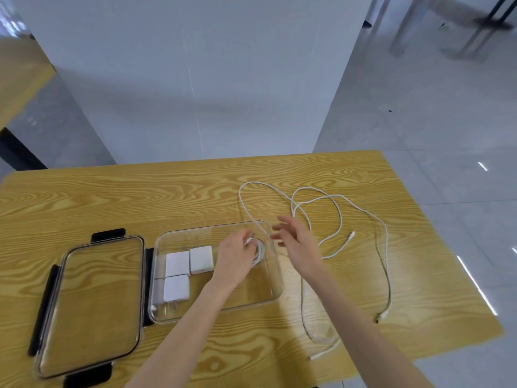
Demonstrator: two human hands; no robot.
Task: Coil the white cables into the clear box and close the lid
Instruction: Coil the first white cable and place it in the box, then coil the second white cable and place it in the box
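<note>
The left hand (235, 254) reaches down into the box (275, 287), fingers curled around a coil (258, 252) of white cable, apparently pressing it to the floor so the loops do not spring open. The coil sits toward the box's 2 o'clock corner, which keeps it apart from the 3 chargers (188, 271) packed at the 9 o'clock side. The right hand (293, 239) hovers just past the box's 3 o'clock wall, fingers spread and straight, holding nothing; it looks poised to go for the loose cables (340, 217).

Those cables sprawl on the table (140, 191) at the box's 3 o'clock, well outside it. How many there are cannot be told from the tangle. Their loops run mostly from 12 to 6 o'clock; 1 plug (352, 234) points toward 1 o'clock, another plug (382, 316) lies near the table's right edge, pointing toward 7 o'clock.

The lid (92, 303) lies flat at the box's 9 o'clock, just beside it, latches folded out, long axis roughly 12 to 6. The box's long axis runs 9 to 3. Judged from this, coiling is partly done and closing has not begun.
</note>
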